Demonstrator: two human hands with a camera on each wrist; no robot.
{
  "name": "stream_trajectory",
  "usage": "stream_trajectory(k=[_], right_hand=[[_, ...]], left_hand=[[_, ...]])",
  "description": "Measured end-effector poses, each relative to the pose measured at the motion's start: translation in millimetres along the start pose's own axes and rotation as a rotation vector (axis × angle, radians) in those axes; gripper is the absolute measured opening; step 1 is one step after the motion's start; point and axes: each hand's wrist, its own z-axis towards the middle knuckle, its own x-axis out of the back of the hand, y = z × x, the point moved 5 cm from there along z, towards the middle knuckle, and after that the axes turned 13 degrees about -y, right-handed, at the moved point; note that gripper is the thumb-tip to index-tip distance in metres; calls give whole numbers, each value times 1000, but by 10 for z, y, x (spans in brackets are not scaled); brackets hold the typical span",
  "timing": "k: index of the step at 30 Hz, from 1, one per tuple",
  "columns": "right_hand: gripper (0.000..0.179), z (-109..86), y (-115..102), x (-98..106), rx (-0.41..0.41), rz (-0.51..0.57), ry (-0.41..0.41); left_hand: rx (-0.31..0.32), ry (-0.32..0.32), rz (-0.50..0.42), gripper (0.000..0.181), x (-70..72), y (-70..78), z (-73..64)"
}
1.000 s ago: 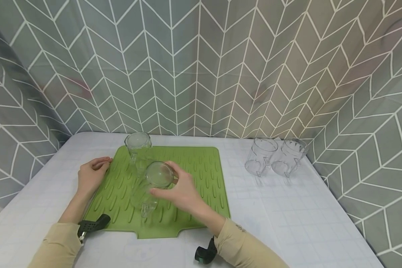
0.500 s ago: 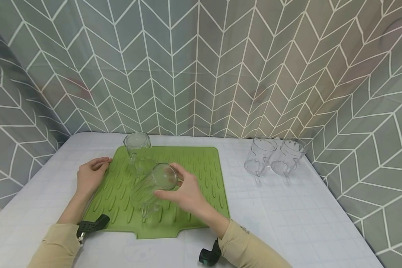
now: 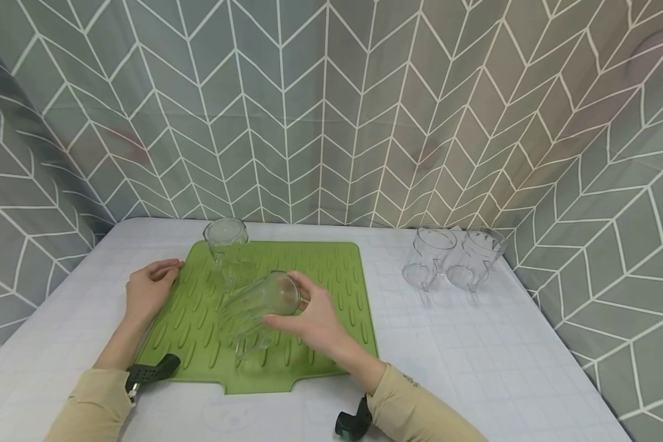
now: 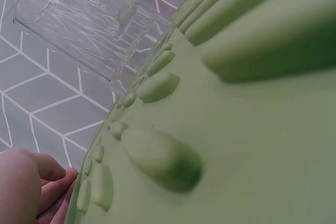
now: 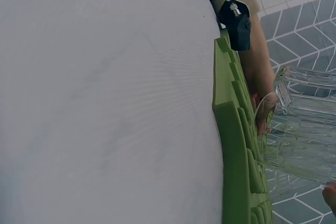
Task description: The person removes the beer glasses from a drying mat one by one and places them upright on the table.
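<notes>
My right hand [image 3: 312, 319] grips one end of a clear glass mug [image 3: 254, 307], thumb on the near side and fingers on the far side. The mug leans to the right over the green ridged mat [image 3: 331, 331], its handle towards me. In the right wrist view the mug's lower end [image 5: 268, 137] is close to the mat; whether they touch I cannot tell. My left hand [image 3: 149, 291] rests at the mat's left edge, fingers loosely curled, holding nothing that I can see. Another clear mug [image 3: 226, 236] stands at the mat's far left corner.
Two more glass mugs, one [image 3: 431, 258] beside another [image 3: 477, 261], stand close together at the back right of the white-covered table [image 3: 447, 380]. A patterned curtain [image 3: 320, 110] borders the table at the back and sides.
The right hand has moved slightly right, bringing the upper end of the mug with it, so the mug now leans further over. The left hand stays in place.
</notes>
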Motion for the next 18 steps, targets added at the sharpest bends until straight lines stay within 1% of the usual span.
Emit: stream_trajectory(k=[11, 18], right_hand=[[90, -42, 52, 42, -28, 26, -5], [92, -76, 97, 75, -57, 14, -5]], left_hand=[[3, 2, 0, 38, 0, 22, -10], [5, 8, 3, 37, 5, 20, -12]])
